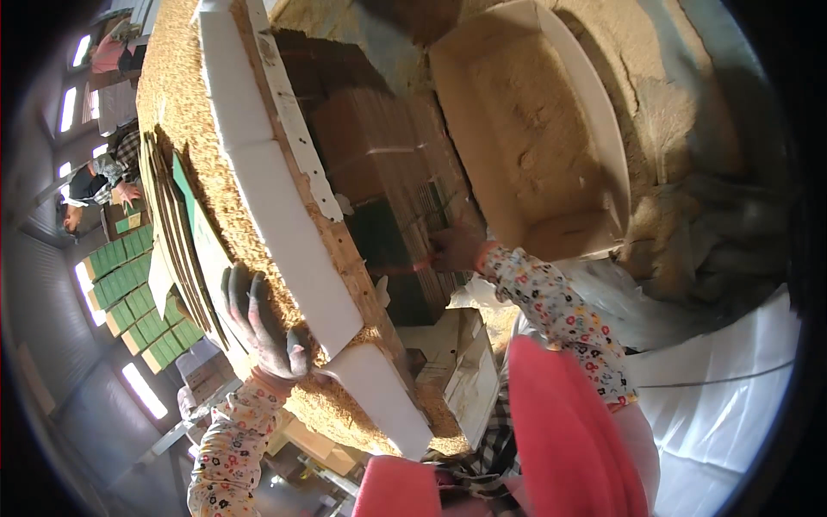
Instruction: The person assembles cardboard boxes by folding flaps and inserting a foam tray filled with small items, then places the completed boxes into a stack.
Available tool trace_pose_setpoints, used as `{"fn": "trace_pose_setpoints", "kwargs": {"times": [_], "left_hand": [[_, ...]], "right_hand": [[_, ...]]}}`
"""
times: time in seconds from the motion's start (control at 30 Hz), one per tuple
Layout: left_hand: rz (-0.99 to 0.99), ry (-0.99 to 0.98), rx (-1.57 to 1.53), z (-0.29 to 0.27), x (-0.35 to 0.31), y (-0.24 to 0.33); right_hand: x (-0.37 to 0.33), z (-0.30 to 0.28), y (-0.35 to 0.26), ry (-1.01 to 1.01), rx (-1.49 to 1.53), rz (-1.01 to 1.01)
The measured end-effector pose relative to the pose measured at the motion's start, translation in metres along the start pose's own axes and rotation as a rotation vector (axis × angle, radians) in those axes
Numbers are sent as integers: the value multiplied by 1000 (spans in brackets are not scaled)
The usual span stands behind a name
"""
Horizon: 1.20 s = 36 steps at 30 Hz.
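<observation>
The work in hand is looking only part done: several flat cardboard sheets (172, 228) are already leaning together on the bench, over the loose golden grain (177, 69), while a larger pile of folded cardboard (379, 228) is still waiting in the space below the bench edge. None of the sheets under the left hand (265, 336) is standing as a finished box, so any folding and filling is, I am judging, remaining to be done.

The left hand is resting half open against the lower end of the leaning sheets, fingers spread and thumb apart; whether it is gripping a sheet I cannot tell. The right hand (461, 247) is lying at the near edge of the pile below, fingers curling toward it, and I cannot tell whether they are pinching anything.

Shadow and blur are covering much of that pile, so its count is staying unclear. The right fingertips are blending into the dark edges. The foam blocks (276, 233) are cutting between the two spaces, and the large open box (594, 103) at upper right is showing yellowish material I cannot identify
</observation>
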<state>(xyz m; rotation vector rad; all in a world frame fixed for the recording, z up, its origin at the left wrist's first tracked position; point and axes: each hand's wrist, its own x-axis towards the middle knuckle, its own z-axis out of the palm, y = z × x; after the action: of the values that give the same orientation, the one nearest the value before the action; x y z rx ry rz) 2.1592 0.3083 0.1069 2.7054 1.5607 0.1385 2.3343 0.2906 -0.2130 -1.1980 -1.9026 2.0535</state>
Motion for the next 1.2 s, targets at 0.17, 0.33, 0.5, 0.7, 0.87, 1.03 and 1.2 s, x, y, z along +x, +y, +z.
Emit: {"fn": "trace_pose_setpoints", "kwargs": {"times": [0.17, 0.33, 0.5, 0.7, 0.87, 1.03, 1.2], "left_hand": [[63, 30, 4, 0, -3, -7], [1, 45, 69, -1, -9, -7], [-4, 60, 76, -12, -1, -3], [-66, 222, 22, -21, -20, -21], [-186, 151, -236, -25, -30, 2], [-31, 317, -617, -68, -183, 59], [106, 368, -1631, -143, -364, 16]], "right_hand": [[-60, -64, -59, 319, -93, -159], [-163, -142, -100, 717, 86, -175], [-290, -168, -192, 978, -439, -182], [-409, -124, -259, 1207, -742, -2], [-622, -46, -292, 1429, -233, 165], [-568, 145, -504, 1472, -950, -164], [-505, 283, -567, 1433, -203, -745]]}}
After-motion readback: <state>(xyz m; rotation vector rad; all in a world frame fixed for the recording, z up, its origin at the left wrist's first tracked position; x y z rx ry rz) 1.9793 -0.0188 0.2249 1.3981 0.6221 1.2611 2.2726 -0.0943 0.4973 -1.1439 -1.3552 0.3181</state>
